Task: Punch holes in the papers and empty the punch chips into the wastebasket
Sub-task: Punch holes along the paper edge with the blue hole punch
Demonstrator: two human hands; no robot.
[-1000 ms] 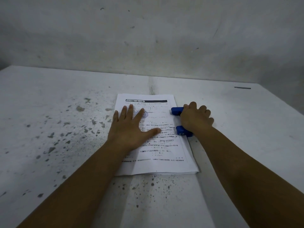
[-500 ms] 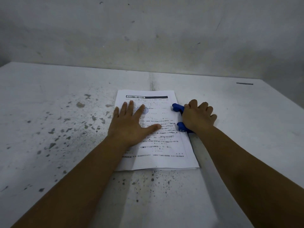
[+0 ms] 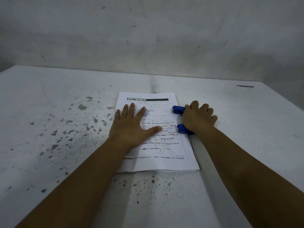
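Your right hand (image 3: pixel 198 120) curled over the blue plastic hole punch (image 3: pixel 178 109), at three o'clock of the white printed paper stack (image 3: pixel 162 152) (long axis twelve-to-six); your left hand (image 3: pixel 131 129) pressed it, fingers flat.

Bare forearms, no sleeves, rings.

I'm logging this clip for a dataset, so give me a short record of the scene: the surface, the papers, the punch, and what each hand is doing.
surface: white table, speckled with dark marks
papers: printed stack lying flat, centre of table
punch: blue hole punch at the stack's right edge
left hand: left hand flat on the papers, fingers spread
right hand: right hand curled over the punch, pressing down
wastebasket: not in view
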